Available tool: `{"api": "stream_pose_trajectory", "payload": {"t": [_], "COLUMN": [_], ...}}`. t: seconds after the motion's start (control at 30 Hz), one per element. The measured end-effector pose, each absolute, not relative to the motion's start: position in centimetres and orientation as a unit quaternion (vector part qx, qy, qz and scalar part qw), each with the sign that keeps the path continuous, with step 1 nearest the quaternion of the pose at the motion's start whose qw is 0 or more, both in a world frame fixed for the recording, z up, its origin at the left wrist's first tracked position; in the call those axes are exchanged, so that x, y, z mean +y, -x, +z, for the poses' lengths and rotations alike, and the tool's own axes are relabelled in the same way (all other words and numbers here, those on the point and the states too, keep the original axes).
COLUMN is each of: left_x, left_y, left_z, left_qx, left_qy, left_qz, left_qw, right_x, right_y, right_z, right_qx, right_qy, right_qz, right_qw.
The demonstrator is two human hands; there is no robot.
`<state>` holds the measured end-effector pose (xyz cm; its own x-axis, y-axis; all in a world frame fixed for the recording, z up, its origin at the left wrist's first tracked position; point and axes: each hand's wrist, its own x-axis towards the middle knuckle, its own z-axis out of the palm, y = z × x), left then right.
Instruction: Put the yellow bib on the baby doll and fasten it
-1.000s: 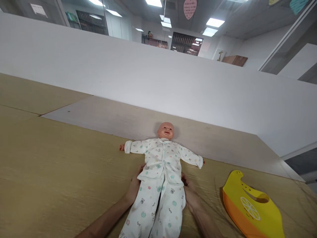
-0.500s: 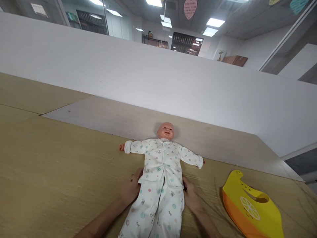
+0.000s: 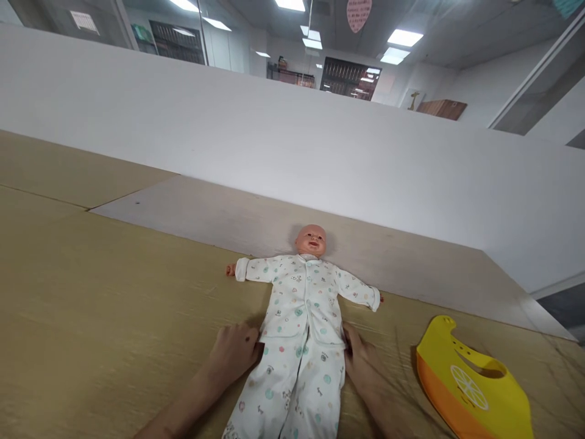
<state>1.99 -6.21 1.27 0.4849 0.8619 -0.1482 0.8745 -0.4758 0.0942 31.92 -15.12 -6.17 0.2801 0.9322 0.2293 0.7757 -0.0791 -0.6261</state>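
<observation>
A bald baby doll [image 3: 311, 240] lies on its back with both arms spread wide. It wears a white button-front top [image 3: 301, 299] and white pants [image 3: 292, 390], both with a small coloured print. Beside the doll's left-hand side in view, my left hand [image 3: 237, 349] is closed at the hem of the top, its fingertips hidden. Opposite it, my right hand [image 3: 360, 356] is closed at the other side of the hem, fingers partly tucked under the cloth. The doll's feet are below the frame.
To the right lies a yellow and orange bib [image 3: 475, 384] with a white citrus-slice print. The tan padded surface [image 3: 114, 305] meets a paler panel [image 3: 228, 207], backed by a low white wall [image 3: 292, 146]. Glass panes and a room with ceiling lights show beyond.
The view has shifted slightly, so the whole scene sits a little further right. Both hands stay at the sides of the top's hem; my left hand has turned, showing more of its back.
</observation>
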Motion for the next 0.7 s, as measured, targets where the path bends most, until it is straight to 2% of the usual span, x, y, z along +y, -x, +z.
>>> {"api": "stream_pose_trajectory", "payload": {"t": [0.07, 0.27, 0.37, 0.5, 0.6, 0.7], "left_x": [-5.9, -6.0, -6.2, -6.4, -6.7, -7.4], "left_y": [-1.8, -1.1, -1.2, -1.7, -2.0, -2.5], "left_z": [1.4, 0.9, 0.4, 0.7, 0.9, 0.6], "left_qx": [0.515, 0.397, 0.401, 0.425, 0.425, 0.428], "left_qy": [-0.849, -0.848, -0.848, -0.871, -0.888, -0.892], "left_qz": [0.019, 0.257, 0.253, 0.193, 0.151, 0.142], "left_qw": [0.119, 0.24, 0.237, 0.153, 0.094, 0.032], "right_x": [-15.2, -15.6, -15.8, -15.9, -16.0, -16.1], "right_y": [-32.0, -30.3, -29.0, -27.9, -27.6, -27.5], "right_z": [-6.1, -3.0, -1.6, -1.9, -2.8, -3.0], "right_qx": [-0.623, -0.745, -0.766, -0.761, -0.755, -0.755], "right_qy": [0.703, 0.638, 0.635, 0.646, 0.651, 0.655], "right_qz": [0.08, 0.033, 0.016, -0.063, -0.078, -0.03], "right_qw": [0.334, 0.193, 0.099, 0.0, -0.016, 0.017]}}
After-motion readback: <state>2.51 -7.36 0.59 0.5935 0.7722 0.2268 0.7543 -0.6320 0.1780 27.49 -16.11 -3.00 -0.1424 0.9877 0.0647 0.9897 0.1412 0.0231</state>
